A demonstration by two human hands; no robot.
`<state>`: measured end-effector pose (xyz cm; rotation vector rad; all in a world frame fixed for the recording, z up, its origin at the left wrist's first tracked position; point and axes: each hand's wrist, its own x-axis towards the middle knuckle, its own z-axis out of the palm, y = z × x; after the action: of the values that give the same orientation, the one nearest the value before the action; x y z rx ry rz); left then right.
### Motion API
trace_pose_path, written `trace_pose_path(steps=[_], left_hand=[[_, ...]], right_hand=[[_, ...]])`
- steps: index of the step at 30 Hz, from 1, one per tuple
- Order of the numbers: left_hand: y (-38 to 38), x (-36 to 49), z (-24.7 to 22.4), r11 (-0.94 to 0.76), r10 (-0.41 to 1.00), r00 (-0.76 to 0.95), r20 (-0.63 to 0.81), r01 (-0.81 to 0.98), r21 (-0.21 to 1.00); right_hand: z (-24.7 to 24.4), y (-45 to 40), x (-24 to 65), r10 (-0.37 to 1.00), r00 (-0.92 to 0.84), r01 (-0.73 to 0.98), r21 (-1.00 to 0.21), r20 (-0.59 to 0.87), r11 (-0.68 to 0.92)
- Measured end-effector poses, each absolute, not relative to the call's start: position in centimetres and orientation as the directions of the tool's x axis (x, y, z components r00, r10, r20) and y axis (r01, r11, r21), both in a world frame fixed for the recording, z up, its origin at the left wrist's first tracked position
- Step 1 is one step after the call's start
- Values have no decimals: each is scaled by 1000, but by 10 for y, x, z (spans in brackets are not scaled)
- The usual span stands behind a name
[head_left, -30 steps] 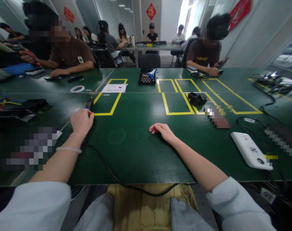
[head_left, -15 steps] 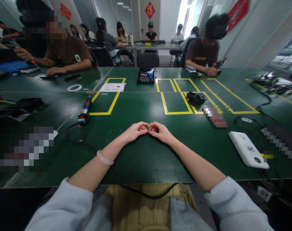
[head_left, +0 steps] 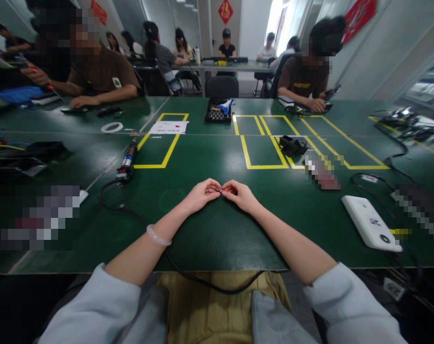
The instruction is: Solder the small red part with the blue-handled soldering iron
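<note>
Orange piece (head_left: pixel 223 189) is pinched between the fingertips of both hands, above the table (head_left: pixel 217 243), and is mostly hidden by them; from it, directions are read with twelve pointing away from the wearer. Wires (head_left: pixel 9 146) are bunched at half past nine. A red tool (head_left: pixel 51 87) is gripped by a person (head_left: pixel 105 76) across the table, at ten. White tape (head_left: pixel 111 127) is laid flat, also at ten. Nearer, a driver (head_left: pixel 130 154) is laid down, its cable run beneath the left forearm. Paper (head_left: pixel 169 127) is placed at eleven, across a yellow outline (head_left: pixel 150 166). By the left hand (head_left: pixel 204 193), the piece is grasped from nine, thumb and forefinger closed, other fingers curled. A black tray (head_left: pixel 218 114) is set at twelve. By the right hand (head_left: pixel 241 195), the piece is grasped from three, thumb and fingertips likewise closed. A black part (head_left: pixel 292 145) is seen at two, and a power bank (head_left: pixel 370 222) between three and four.
</note>
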<state>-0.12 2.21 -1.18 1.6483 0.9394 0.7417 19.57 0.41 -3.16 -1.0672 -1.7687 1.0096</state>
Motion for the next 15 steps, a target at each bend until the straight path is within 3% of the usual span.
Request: trace_pose_path(steps=[8,15], left_hand=[[20,-2,-9,-226,866,494,74,255,940],[10,-1,1,-403,836,523,165,382,832]], right_hand=[[-30,4,196,913,-322,281,-895,252,347],[-28,4,198,923,-312,299,-899,224,319]])
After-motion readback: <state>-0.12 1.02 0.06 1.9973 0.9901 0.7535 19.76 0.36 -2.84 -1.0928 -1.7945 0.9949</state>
